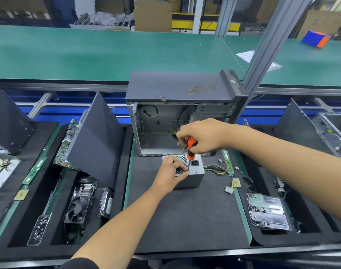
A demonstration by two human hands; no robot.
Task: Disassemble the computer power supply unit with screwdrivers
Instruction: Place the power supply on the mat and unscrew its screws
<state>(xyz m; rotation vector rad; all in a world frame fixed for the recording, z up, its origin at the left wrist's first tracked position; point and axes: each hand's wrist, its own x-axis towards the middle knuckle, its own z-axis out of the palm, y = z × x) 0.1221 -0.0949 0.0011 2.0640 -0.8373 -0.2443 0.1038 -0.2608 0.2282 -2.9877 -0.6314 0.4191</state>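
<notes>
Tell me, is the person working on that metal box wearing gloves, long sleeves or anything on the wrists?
No gloves: both the left hand and the right hand are bare, and so are both forearms, with no watch, band or ring that I can make out. The only clothing in view is a dark sleeve at the bottom edge, on the left arm.

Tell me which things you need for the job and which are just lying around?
Needed for the job:
- grey metal power supply box
- orange-and-black handled screwdriver
- right hand, gripping the screwdriver
- left hand, steadying the box

Just lying about:
- open grey computer case
- black cooling fan
- green memory stick
- clear plastic screw tray
</notes>
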